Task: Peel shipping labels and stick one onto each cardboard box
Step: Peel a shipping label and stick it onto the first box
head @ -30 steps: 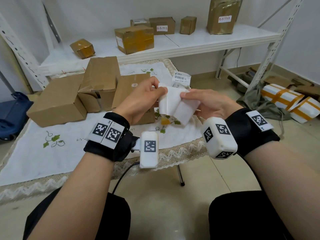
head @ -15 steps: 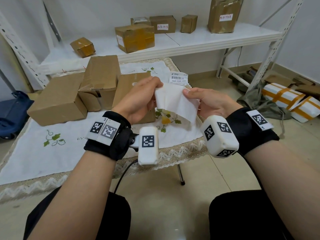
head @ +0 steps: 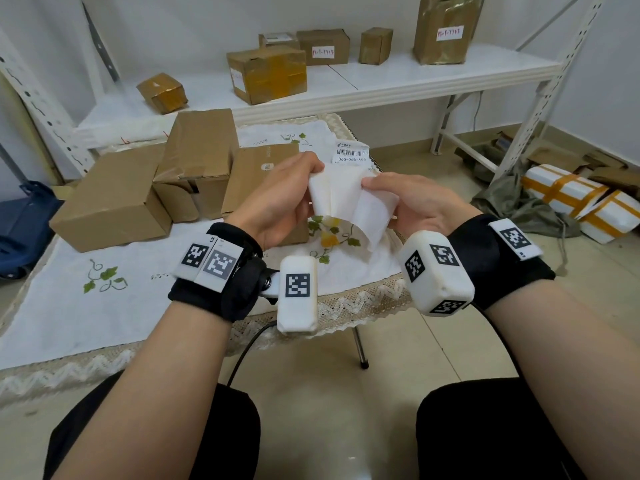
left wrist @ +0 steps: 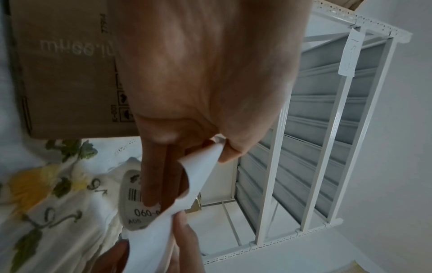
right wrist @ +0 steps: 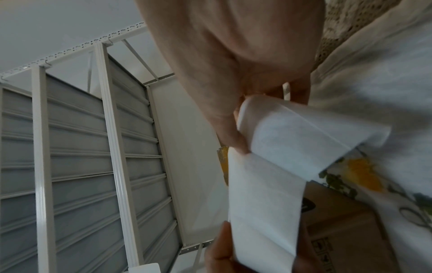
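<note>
**Label strip held between both hands, peel under way**

Three plain cardboard boxes [head: 114, 199] stand on the cloth-covered table [head: 69, 317], to the left of and behind the hands; the nearest box [head: 256, 178] sits just beyond the left hand [head: 277, 199]. The label strip [head: 349, 206] hangs above the table's front edge, its long axis running from the top edge between the hands down toward the right wrist. Left thumb and fingers pinch its upper left edge; the right hand [head: 415, 202] pinches the upper right, seemingly splitting label from backing. The left hand lies nearer the boxes.
</note>
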Demonstrator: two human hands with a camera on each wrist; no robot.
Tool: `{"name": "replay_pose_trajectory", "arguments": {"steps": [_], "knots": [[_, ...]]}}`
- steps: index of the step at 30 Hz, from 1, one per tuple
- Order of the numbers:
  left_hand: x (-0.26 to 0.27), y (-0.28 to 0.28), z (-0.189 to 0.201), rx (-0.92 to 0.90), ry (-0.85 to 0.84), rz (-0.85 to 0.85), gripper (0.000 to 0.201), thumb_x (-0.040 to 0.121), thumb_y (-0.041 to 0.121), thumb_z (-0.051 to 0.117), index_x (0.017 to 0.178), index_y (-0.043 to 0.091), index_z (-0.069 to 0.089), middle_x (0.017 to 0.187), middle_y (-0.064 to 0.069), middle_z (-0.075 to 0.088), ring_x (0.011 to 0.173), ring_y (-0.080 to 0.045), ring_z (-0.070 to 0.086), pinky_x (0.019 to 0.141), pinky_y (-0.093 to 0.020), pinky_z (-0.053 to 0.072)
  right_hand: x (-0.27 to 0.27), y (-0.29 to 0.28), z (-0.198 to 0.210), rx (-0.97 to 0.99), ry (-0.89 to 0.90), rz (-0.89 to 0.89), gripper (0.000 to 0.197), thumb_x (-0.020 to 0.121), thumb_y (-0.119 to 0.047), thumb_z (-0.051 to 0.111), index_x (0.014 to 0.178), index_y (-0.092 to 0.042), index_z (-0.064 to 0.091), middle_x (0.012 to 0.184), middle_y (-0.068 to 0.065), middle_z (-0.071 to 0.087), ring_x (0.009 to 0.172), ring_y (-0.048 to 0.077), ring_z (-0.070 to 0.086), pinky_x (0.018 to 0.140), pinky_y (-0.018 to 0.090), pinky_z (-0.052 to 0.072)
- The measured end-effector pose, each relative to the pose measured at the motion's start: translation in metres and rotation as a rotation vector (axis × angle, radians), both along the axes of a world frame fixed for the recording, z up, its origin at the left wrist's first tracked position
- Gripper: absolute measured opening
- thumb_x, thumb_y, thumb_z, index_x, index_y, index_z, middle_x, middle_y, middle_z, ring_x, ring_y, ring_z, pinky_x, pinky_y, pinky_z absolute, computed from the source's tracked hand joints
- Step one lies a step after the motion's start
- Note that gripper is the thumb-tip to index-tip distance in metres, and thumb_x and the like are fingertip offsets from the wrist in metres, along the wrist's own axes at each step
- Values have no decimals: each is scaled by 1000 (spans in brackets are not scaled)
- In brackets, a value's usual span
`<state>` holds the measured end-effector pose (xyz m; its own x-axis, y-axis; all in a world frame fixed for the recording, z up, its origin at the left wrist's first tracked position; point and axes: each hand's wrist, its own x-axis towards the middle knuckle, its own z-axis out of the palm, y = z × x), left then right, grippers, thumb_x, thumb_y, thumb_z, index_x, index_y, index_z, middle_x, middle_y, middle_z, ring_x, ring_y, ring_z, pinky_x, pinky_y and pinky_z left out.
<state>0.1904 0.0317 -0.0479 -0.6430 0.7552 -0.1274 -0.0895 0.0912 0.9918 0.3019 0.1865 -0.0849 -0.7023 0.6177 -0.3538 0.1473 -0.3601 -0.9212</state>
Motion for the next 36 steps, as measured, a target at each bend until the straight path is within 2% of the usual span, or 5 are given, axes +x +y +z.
{"name": "replay_pose_trajectory", "arguments": {"steps": [5, 9, 18, 25, 36], "knots": [[1, -1, 2, 103, -123, -2, 28, 104, 9, 44, 78, 17, 41, 46, 10, 50, 41, -2, 47, 41, -17, 39, 3, -2, 2, -59, 31, -10, 36, 94, -17, 73, 128, -7, 67, 123, 11, 73, 96, 24, 72, 60, 30, 61], [-1, 1, 0, 207, -263, -29, 25, 103, 5, 43, 80, 13, 45, 61, 2, 67, 63, -9, 66, 67, -24, 58, 1, -2, 2, -76, 5, -15, 41, 97, -16, 68, 136, -6, 62, 120, 11, 73, 90, 23, 72, 63, 31, 61], [-4, 8, -6, 252, -324, -44, 16, 103, 7, 42, 89, 12, 49, 70, 0, 72, 75, -14, 71, 92, -40, 56, 0, 1, -1, -140, 13, -71, 36, 100, -9, 62, 136, -4, 61, 122, 14, 73, 92, 28, 74, 56, 38, 61], [-7, 7, -6, 270, -318, 3, 13, 104, 10, 43, 92, 11, 48, 74, -4, 73, 80, -19, 72, 60, -32, 59, 0, 0, 1, -126, 51, -64, 41, 94, -16, 72, 133, -7, 61, 125, 13, 72, 101, 25, 73, 74, 34, 64], [-17, 4, -4, 254, -258, 42, 14, 104, 13, 45, 115, 6, 49, 105, -14, 68, 92, -23, 71, 64, -33, 60, 1, -5, 2, -45, 52, 105, 51, 87, -8, 77, 134, 1, 62, 132, 18, 68, 124, 31, 65, 103, 42, 55]]}}
